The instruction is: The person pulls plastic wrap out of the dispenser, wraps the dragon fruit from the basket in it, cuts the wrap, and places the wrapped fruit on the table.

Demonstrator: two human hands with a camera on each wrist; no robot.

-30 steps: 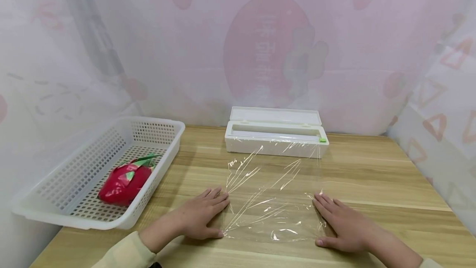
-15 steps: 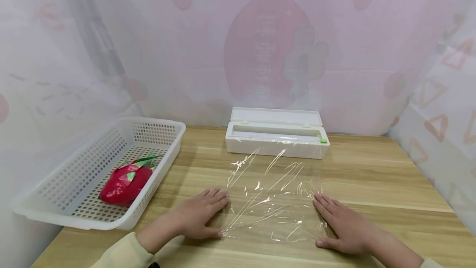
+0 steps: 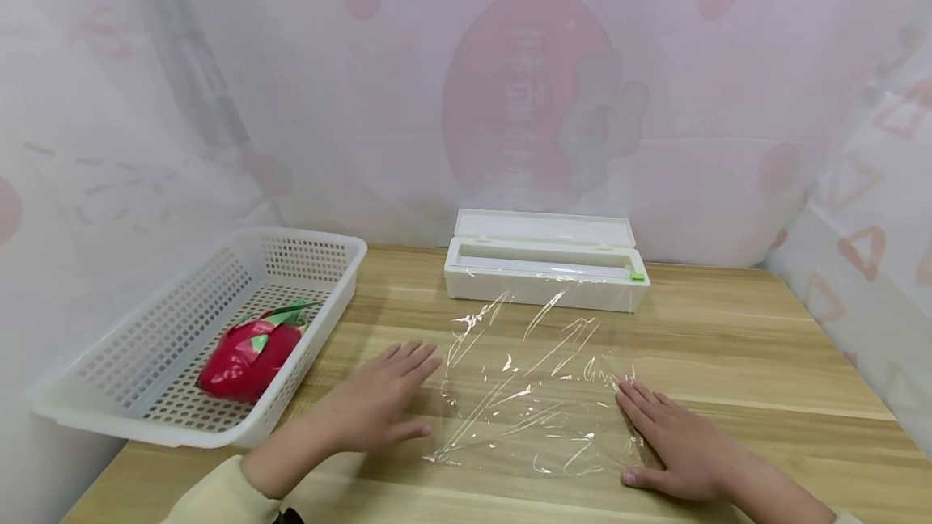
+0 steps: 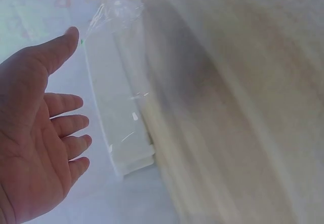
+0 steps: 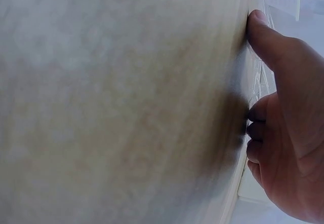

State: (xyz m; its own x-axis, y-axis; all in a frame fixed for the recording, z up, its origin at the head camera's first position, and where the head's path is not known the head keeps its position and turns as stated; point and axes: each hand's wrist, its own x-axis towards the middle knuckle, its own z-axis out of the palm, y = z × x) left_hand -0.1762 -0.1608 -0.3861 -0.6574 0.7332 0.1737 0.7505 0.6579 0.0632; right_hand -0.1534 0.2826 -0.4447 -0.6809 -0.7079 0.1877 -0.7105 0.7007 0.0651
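A sheet of clear cling film [image 3: 531, 403] stretches over the wooden table from the front of a white cling film dispenser [image 3: 542, 291], whose lid is up. My left hand [image 3: 374, 403] hovers just left of the film, fingers spread and holding nothing; the left wrist view shows its bare palm [image 4: 35, 127] and the dispenser beyond. On the other side, my right hand [image 3: 680, 443] rests with straight fingers on the film's right edge, thumb tip on the table. Bright creases run across the sheet.
At the left stands a white perforated basket [image 3: 313, 346] with a red dragon fruit [image 3: 247, 361] with green tips in it. A green slider [image 3: 637, 276] sits at the dispenser's right end. A printed curtain [image 3: 349, 128] closes off the back of the wooden table [image 3: 764, 362].
My left hand has lifted off the film's left edge and shifted slightly left and back. The right hand stays in place on the film.
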